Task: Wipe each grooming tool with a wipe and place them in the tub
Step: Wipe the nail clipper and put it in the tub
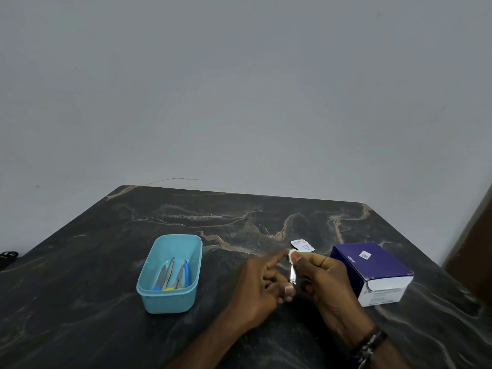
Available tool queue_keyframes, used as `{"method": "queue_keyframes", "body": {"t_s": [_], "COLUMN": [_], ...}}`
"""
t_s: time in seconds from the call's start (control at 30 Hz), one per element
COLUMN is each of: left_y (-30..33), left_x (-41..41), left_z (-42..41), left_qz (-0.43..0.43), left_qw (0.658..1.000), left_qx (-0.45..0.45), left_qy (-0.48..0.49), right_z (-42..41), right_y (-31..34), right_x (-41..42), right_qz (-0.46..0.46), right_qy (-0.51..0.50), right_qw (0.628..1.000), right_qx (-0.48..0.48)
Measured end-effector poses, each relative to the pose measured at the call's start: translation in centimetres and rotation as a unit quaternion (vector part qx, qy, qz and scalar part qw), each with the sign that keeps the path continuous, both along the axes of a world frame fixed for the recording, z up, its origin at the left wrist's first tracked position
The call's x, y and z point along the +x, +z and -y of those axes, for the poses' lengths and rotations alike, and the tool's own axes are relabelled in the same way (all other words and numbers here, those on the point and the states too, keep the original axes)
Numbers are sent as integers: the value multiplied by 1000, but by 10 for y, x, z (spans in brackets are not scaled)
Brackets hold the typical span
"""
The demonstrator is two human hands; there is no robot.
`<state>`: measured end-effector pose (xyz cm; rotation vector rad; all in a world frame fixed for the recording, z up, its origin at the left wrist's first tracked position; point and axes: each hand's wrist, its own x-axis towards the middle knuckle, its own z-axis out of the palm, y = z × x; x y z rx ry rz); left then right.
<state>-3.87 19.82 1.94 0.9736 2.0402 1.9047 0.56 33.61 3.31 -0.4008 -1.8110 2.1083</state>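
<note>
A small silver grooming tool (pixel 292 275) stands nearly upright between my hands above the dark table. My left hand (pixel 262 283) pinches its lower end with thumb and fingers. My right hand (pixel 323 278) pinches a small white wipe (pixel 292 254) against the tool's upper end. The turquoise tub (pixel 149 272) sits to the left of my hands. Inside it lie several metal tools (pixel 173 275) with blue and yellow handles.
A purple and white box (pixel 372 270) stands on the table right of my right hand. A torn white wipe wrapper (pixel 302 245) lies just beyond my fingers. The marble-patterned table (pixel 239 219) ends at a grey wall behind. A bracelet is on my right wrist.
</note>
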Motion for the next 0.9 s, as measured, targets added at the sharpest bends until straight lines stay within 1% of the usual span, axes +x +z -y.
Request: {"method": "queue_keyframes", "body": {"t_s": [0.07,0.2,0.3,0.4,0.53,0.63,0.73,0.8,0.83,0.9], "left_y": [0,0,0,-1,-3,-1,1,1,-1,-4], "left_x": [0,-7,-9,-7,-3,-4,-7,-9,-9,-9], "left_z": [-1,3,5,3,0,1,3,4,3,3], "left_qz": [8,20,21,27,3,6,5,-20,-50,-141], "left_qw": [1000,998,998,999,1000,1000,998,996,994,982], "left_qx": [3,27,32,29,13,24,26,13,0,-49], "left_qy": [9,51,57,32,-6,10,60,84,94,116], "right_z": [1,6,7,7,5,6,8,9,10,12], "right_y": [1,-1,-2,0,-1,0,1,2,3,5], "right_x": [0,-1,-2,-1,-1,0,0,1,2,4], "right_qz": [2,24,27,14,2,13,34,38,36,29], "right_qy": [11,65,74,50,-2,31,72,71,64,53], "right_qw": [1000,997,996,999,1000,999,996,995,995,996], "right_qx": [1,23,28,5,-10,3,40,58,60,62]}}
